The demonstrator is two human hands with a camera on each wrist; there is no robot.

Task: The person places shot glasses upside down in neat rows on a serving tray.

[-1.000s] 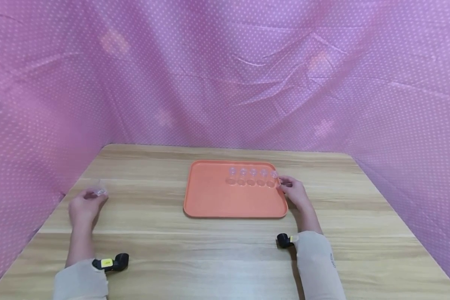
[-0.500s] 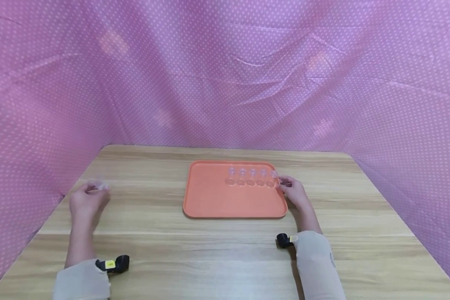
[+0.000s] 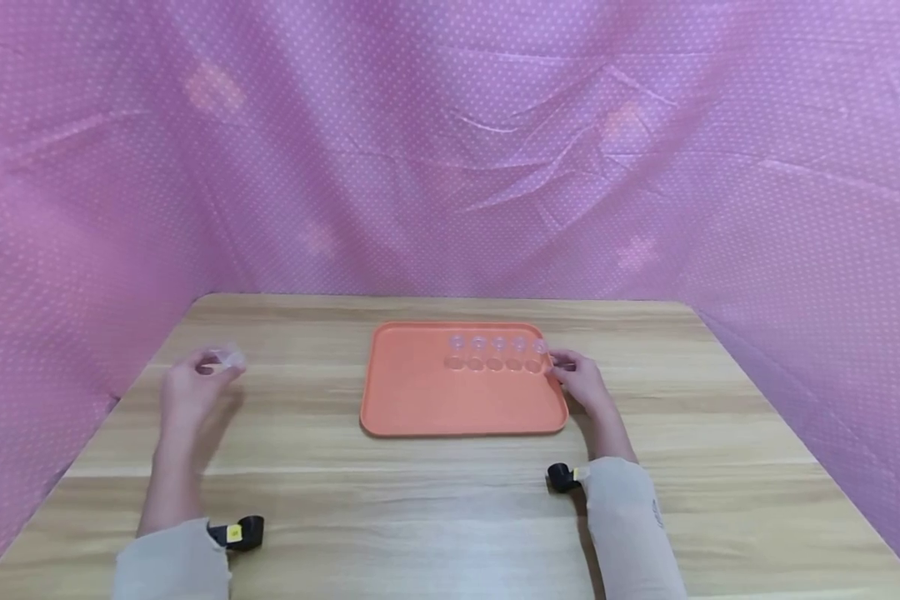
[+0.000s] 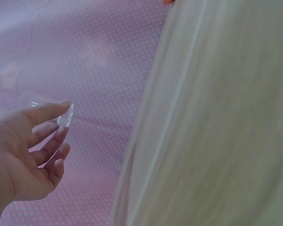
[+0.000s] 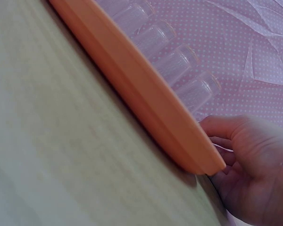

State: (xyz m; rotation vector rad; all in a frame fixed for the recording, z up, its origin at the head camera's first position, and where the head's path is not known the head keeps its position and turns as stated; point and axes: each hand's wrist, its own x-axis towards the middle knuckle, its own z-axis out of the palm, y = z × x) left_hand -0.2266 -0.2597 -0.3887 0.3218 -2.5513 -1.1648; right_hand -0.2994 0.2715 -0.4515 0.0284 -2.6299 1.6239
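Note:
A small clear cup [image 3: 230, 357] is held between the thumb and fingers of my left hand [image 3: 187, 390], raised over the left part of the table. In the left wrist view that clear cup shows at the fingertips, partly covered by them. Several clear cups [image 3: 498, 353] stand in a row on the orange tray [image 3: 450, 408], toward its back right. My right hand [image 3: 581, 382] is at the tray's right rim, its fingertips close to the row's rightmost cup. The rim hides part of those fingers in the right wrist view, with the thumb [image 5: 221, 126] visible beyond it.
The tray lies on a wood-grain table [image 3: 420, 517], right of its middle. Pink dotted cloth [image 3: 450, 150] hangs behind the table and along both sides. A black wrist camera [image 3: 249, 533] sits on the left sleeve, another black camera [image 3: 559, 477] on the right.
My left hand has moved a little to the right and away from me, carrying the clear cup. My right hand stays at the tray's rim. The whole head view has shifted slightly.

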